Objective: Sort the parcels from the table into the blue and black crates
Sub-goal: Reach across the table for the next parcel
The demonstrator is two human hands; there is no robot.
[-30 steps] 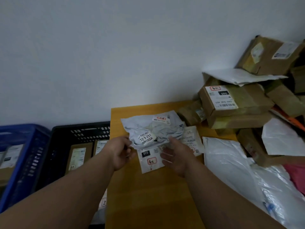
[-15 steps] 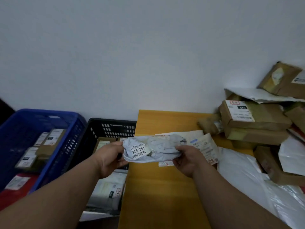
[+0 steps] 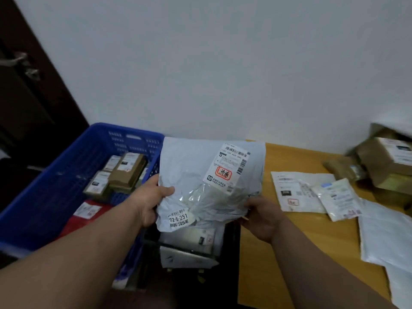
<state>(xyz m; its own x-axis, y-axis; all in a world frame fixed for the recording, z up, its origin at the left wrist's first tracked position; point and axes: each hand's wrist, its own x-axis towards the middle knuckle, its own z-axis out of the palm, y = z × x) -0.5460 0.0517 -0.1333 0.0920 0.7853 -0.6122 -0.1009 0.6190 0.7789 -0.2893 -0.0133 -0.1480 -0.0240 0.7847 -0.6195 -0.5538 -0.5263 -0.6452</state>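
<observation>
- Blue crate, left of the bag, already holds boxes.
- Left hand grips the bag's left edge.
- Grey bag was on the desk a second ago; now it hangs over the black crate, so the drop looks near.
- Right hand pinches its right corner.
- Desk, right of the bag, carries more parcels.
</observation>
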